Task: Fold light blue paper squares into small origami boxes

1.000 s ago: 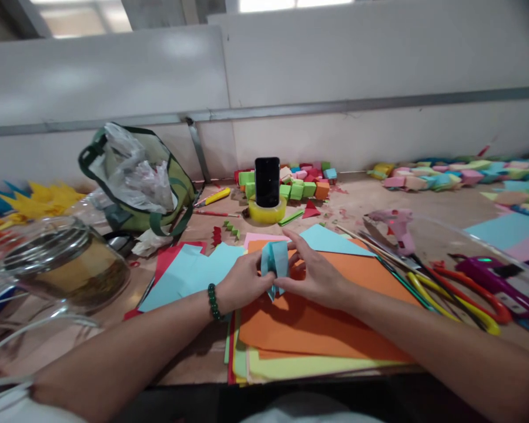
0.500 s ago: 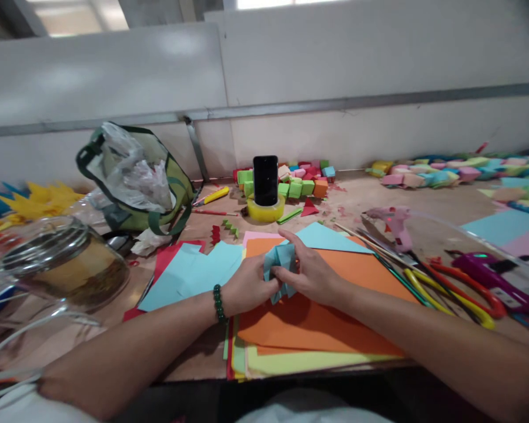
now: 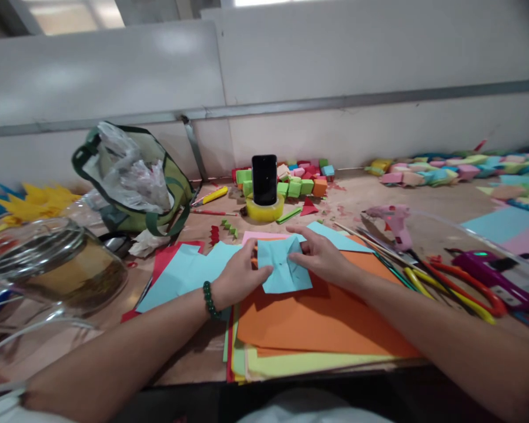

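A small creased square of light blue paper [image 3: 283, 273] is spread between my two hands, just above a stack of orange and other coloured paper sheets [image 3: 326, 317]. My left hand [image 3: 242, 273] pinches its left side, thumb on top and fingers beneath. On its right edge my right hand [image 3: 320, 255] has a grip, thumb resting on the paper's face. Fold lines cross the square near its middle. More light blue sheets [image 3: 185, 273] lie left of my left hand on red paper. Another light blue sheet [image 3: 339, 238] sits beyond my right hand.
At the back, a phone [image 3: 264, 179] stands in a yellow tape roll [image 3: 264, 210] before folded paper cubes [image 3: 294, 188]. A green bag [image 3: 176, 188] and a glass jar [image 3: 66, 264] are on the left. To the right lie a pink glue gun [image 3: 394, 223] and scissors [image 3: 467, 285].
The light blue paper, bunched and folded between my hands before, is now opened out into a flatter square. My hands have moved slightly apart.
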Demonstrator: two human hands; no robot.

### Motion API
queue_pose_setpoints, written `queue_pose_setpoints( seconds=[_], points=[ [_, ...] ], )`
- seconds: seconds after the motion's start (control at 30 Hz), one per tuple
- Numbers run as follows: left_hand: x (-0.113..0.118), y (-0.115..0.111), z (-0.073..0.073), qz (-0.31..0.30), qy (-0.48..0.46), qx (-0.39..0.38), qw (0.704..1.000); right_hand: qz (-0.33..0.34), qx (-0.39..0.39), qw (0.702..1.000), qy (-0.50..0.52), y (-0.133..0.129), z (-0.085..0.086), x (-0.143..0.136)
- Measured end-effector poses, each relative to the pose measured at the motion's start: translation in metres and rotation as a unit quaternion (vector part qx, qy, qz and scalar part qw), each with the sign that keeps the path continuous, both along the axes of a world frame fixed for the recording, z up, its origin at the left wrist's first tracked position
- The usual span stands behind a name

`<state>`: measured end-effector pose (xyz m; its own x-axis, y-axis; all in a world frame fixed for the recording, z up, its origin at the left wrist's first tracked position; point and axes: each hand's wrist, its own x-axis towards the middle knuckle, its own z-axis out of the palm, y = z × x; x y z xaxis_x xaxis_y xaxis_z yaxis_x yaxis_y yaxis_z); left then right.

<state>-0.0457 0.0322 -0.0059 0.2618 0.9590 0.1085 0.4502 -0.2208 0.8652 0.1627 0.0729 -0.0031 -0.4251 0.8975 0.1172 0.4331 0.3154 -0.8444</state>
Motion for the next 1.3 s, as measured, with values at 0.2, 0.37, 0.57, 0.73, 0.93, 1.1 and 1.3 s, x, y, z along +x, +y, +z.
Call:
queue_pose_setpoints(
  seconds=[0.2, 0.37, 0.57, 0.73, 0.93, 1.1, 1.3],
  points=[
    [-0.009, -0.005, 0.010, -0.159, 0.280, 0.326, 0.889, 0.007, 0.062, 0.989, -0.132, 0.001, -0.004, 0.004],
    [-0.006, -0.009, 0.013, -0.222, 0.342, 0.278, 0.870, -0.004, 0.189, 0.962, -0.197, 0.001, 0.002, 0.011],
    [-0.002, -0.012, 0.010, -0.220, 0.413, 0.305, 0.829, 0.206, 0.196, 0.932, -0.224, 0.000, 0.026, 0.023],
    [0.000, -0.015, 0.003, -0.204, 0.420, 0.329, 0.821, 0.252, 0.066, 0.932, -0.253, -0.009, 0.043, 0.029],
    [0.000, -0.013, 0.002, -0.196, 0.310, 0.259, 0.894, 0.271, 0.094, 0.920, -0.268, -0.019, 0.045, 0.022],
    [0.003, -0.005, 0.001, -0.155, 0.208, 0.140, 0.956, 0.261, 0.094, 0.929, -0.246, -0.019, 0.037, 0.016],
    [0.005, 0.002, -0.006, -0.055, 0.158, 0.036, 0.985, 0.167, 0.001, 0.945, -0.282, -0.011, 0.029, 0.018]
  ],
)
